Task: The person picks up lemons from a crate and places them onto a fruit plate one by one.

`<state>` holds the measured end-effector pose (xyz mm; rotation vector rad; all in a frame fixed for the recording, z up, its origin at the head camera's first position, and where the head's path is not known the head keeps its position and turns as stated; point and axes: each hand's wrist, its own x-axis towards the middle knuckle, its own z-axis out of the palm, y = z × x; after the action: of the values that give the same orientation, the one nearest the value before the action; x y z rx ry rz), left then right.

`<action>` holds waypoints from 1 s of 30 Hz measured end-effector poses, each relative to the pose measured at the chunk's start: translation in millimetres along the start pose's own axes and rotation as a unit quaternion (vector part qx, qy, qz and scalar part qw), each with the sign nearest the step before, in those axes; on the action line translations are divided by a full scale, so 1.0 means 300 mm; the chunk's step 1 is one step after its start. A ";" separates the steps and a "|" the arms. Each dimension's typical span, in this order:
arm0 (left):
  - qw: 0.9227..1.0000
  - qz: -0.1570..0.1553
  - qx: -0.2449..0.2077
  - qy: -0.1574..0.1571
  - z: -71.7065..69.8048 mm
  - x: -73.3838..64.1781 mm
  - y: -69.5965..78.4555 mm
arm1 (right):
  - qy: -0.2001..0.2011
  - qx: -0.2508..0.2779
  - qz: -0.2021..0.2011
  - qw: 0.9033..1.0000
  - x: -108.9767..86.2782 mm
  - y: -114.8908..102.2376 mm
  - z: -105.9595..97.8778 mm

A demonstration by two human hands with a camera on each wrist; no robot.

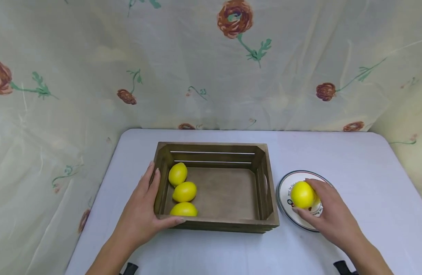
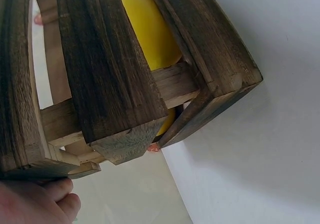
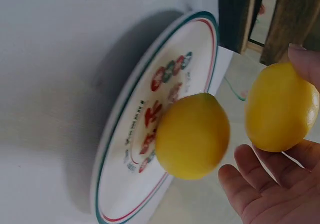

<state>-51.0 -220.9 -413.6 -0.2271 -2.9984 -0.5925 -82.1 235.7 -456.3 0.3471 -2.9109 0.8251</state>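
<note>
Your left hand (image 1: 142, 210) and right hand (image 1: 334, 214) were nearest the head camera, reaching in from the lower edge on either side. On the left, your fingers were spread wide along the outside of the wooden crate (image 1: 228, 222), the thumb lying over its near rim; you seemed to be steadying it. On the right, your thumb and fingers were closed round a lemon (image 1: 302, 194), holding it above the plate (image 1: 284, 194), which stood just beside the crate on the table (image 1: 369, 168). Your right wrist view showed a second lemon (image 3: 192, 136) resting on that plate, apart from the one you held. Three lemons (image 1: 184, 191) sat in a row along the crate's inner left side.

You were, by my judgement, partway through moving one lemon between plate and crate, most likely into the crate, though this moment alone could not settle the direction. If so, the next move called for raising the fruit over the crate's right wall, carrying it left and lowering it beside the row before you loosened your grip, with the left hand keeping the crate from sliding.
</note>
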 end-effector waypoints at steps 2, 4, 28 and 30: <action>1.000 0.003 0.002 0.001 0.000 0.002 0.000 | -0.003 -0.011 -0.006 1.000 0.001 0.010 0.014; 1.000 0.004 0.002 0.001 0.001 0.002 -0.001 | -0.002 -0.021 -0.014 1.000 0.004 0.016 0.024; 1.000 0.000 0.002 -0.005 0.002 0.002 -0.008 | 0.010 -0.094 -0.076 0.993 0.058 0.037 0.089; 1.000 0.001 0.002 -0.005 0.002 0.002 -0.008 | 0.009 -0.101 -0.078 0.992 0.059 0.041 0.092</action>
<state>-52.1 -222.8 -415.0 -0.2332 -3.0082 -0.5870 -102.9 227.9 -483.1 0.5357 -2.8720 0.5040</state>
